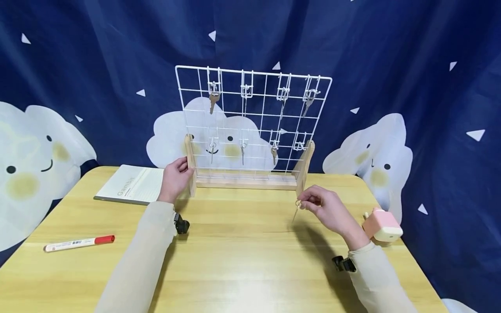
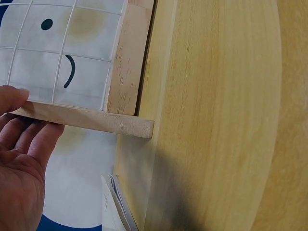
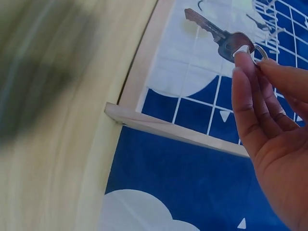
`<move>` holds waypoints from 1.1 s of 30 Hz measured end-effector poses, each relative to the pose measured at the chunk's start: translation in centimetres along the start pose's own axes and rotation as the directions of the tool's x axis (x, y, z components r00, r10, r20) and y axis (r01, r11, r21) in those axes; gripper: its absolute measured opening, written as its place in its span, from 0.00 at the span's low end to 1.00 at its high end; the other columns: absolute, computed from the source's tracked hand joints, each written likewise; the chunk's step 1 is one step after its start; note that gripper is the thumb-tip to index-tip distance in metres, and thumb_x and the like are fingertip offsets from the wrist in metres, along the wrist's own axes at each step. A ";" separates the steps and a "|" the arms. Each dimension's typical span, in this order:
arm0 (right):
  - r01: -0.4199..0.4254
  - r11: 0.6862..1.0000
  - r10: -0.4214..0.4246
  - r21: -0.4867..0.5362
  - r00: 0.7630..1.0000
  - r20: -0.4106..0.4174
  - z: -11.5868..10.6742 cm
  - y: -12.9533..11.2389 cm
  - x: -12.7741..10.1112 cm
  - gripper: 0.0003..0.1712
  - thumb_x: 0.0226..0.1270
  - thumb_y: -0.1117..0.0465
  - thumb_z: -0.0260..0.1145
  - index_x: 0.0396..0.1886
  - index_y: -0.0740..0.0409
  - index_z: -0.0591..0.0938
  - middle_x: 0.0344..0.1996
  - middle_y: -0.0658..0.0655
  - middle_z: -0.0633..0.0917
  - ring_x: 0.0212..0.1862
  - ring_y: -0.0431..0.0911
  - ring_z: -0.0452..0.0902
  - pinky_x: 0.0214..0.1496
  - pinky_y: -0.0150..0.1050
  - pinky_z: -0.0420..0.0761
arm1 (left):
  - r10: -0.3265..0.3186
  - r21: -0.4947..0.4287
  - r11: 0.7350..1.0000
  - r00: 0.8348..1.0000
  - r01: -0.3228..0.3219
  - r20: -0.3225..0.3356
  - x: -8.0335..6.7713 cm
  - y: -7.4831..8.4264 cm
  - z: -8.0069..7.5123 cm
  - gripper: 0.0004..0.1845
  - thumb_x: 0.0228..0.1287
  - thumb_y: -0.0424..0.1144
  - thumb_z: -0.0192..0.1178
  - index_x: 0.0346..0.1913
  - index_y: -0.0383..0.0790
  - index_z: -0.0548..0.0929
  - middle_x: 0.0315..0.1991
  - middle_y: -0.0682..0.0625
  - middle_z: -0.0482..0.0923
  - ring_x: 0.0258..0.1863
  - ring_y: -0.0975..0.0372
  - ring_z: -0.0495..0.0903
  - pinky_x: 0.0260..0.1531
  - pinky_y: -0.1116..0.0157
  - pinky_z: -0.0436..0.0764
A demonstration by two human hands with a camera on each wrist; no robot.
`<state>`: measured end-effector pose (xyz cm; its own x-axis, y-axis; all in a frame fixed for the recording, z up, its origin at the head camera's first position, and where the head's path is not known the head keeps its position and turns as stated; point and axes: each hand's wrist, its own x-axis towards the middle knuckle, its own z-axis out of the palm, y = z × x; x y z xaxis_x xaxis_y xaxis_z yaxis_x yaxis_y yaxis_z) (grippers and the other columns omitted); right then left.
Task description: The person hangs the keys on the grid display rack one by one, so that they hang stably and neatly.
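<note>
A white wire grid rack (image 1: pixel 263 101) stands upright in a wooden base (image 1: pixel 246 183) at the back of the table. My left hand (image 1: pixel 176 178) grips its left wooden post (image 2: pixel 103 120), thumb on one side and fingers on the other. Low in front of the right post (image 1: pixel 305 167), my right hand (image 1: pixel 328 211) pinches a metal key (image 3: pixel 211 29) by its ring (image 3: pixel 261 52). The key points down in the head view. Keys hang from all the upper hooks, such as this key (image 1: pixel 214 102). The lower right hook (image 1: pixel 299 144) bears no key; the other lower hooks do.
A notebook (image 1: pixel 133 184) lies at the back left, beside my left hand. A red-capped marker (image 1: pixel 78 244) is near the left edge. Right of my right hand sits a pink and white block-like object (image 1: pixel 382 225). Behind everything hangs a blue curtain (image 1: pixel 117 52).
</note>
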<state>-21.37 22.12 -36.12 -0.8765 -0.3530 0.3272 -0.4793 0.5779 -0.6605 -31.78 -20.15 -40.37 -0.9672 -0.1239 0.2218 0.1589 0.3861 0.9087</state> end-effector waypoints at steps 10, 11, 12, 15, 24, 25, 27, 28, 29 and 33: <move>-0.044 0.999 0.044 0.014 0.999 -0.025 -0.4 0.1 1.2 0.05 0.64 0.72 0.68 0.37 0.62 0.85 0.34 0.54 0.84 0.33 0.48 0.80 0.31 0.33 0.81 | -0.012 -0.007 1.000 1.000 0.012 0.001 0.1 -0.6 0.0 0.24 0.69 0.29 0.55 0.67 0.26 0.70 0.60 0.32 0.73 0.60 0.49 0.74 0.59 0.60 0.76; -0.040 0.999 0.040 0.009 0.999 -0.032 -0.4 0.1 1.2 0.05 0.63 0.73 0.68 0.37 0.62 0.85 0.34 0.54 0.84 0.32 0.47 0.80 0.31 0.33 0.81 | -0.015 -0.010 1.000 1.000 0.015 0.002 0.1 -0.6 0.1 0.24 0.70 0.30 0.55 0.67 0.27 0.70 0.60 0.32 0.73 0.60 0.49 0.74 0.59 0.61 0.76; -0.035 0.999 0.035 0.005 0.999 -0.038 -0.5 0.1 1.3 0.05 0.63 0.73 0.68 0.37 0.62 0.85 0.34 0.54 0.84 0.32 0.46 0.80 0.31 0.33 0.81 | -0.016 -0.012 1.000 1.000 0.016 0.003 0.1 -0.5 0.1 0.24 0.70 0.30 0.55 0.67 0.27 0.70 0.60 0.32 0.73 0.60 0.49 0.74 0.59 0.61 0.76; -0.015 1.000 0.015 0.004 0.998 -0.053 -0.7 -0.1 1.5 0.05 0.63 0.74 0.68 0.37 0.63 0.85 0.35 0.54 0.84 0.32 0.46 0.80 0.32 0.32 0.82 | -0.013 -0.014 1.000 1.000 0.013 0.002 0.0 -0.4 0.1 0.24 0.70 0.30 0.55 0.67 0.26 0.70 0.60 0.32 0.73 0.60 0.49 0.74 0.59 0.61 0.76; -0.028 0.999 0.029 0.016 0.996 -0.083 -0.9 0.5 1.6 0.06 0.63 0.73 0.68 0.39 0.64 0.86 0.34 0.55 0.86 0.34 0.47 0.82 0.32 0.30 0.82 | -0.011 -0.016 1.000 1.000 0.011 -0.003 0.1 -0.3 0.1 0.24 0.70 0.30 0.56 0.66 0.26 0.71 0.60 0.33 0.74 0.60 0.49 0.75 0.58 0.62 0.76; -0.033 0.999 0.035 0.021 0.996 -0.083 -0.9 0.5 1.7 0.06 0.63 0.72 0.68 0.39 0.64 0.86 0.34 0.55 0.86 0.34 0.47 0.83 0.33 0.30 0.82 | -0.010 -0.019 1.000 1.000 0.010 -0.002 0.1 -0.3 0.1 0.24 0.70 0.30 0.56 0.66 0.26 0.71 0.60 0.33 0.74 0.60 0.49 0.75 0.58 0.63 0.76; -0.039 0.999 0.043 0.037 0.995 -0.087 -1.1 0.4 1.7 0.06 0.63 0.72 0.68 0.39 0.65 0.86 0.34 0.56 0.86 0.34 0.46 0.83 0.33 0.29 0.82 | -0.005 -0.027 1.000 1.000 0.005 0.001 0.1 -0.3 0.1 0.24 0.70 0.30 0.56 0.66 0.26 0.71 0.60 0.32 0.74 0.60 0.49 0.75 0.58 0.62 0.77; -0.043 0.998 0.048 0.053 0.995 -0.087 -1.1 0.4 1.7 0.06 0.63 0.72 0.68 0.40 0.65 0.86 0.34 0.56 0.86 0.35 0.46 0.83 0.34 0.29 0.83 | -0.006 -0.030 1.000 1.000 0.006 0.000 0.1 -0.3 0.1 0.24 0.70 0.30 0.56 0.66 0.26 0.71 0.60 0.32 0.74 0.60 0.49 0.75 0.58 0.62 0.77; -0.045 0.997 0.051 0.064 0.995 -0.088 -1.2 0.5 1.8 0.06 0.63 0.72 0.68 0.40 0.66 0.86 0.34 0.57 0.86 0.35 0.46 0.83 0.35 0.29 0.83 | -0.007 -0.032 0.999 1.000 0.007 0.002 0.1 -0.3 0.1 0.24 0.70 0.30 0.56 0.66 0.26 0.71 0.60 0.32 0.73 0.60 0.49 0.75 0.58 0.62 0.77; -0.031 0.994 0.043 0.102 0.992 -0.120 -1.3 0.4 2.2 0.05 0.63 0.72 0.68 0.39 0.66 0.86 0.33 0.58 0.84 0.35 0.46 0.84 0.37 0.29 0.84 | -0.011 -0.032 0.999 1.000 0.011 0.005 0.1 -0.3 0.1 0.24 0.70 0.30 0.57 0.66 0.26 0.70 0.60 0.32 0.73 0.60 0.48 0.74 0.58 0.62 0.76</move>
<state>-23.58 22.50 -34.81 -0.8954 -0.2373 0.3769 -0.4450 0.5108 -0.7356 -31.95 -20.16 -40.66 -0.9698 -0.1237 0.2103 0.1546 0.3553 0.9219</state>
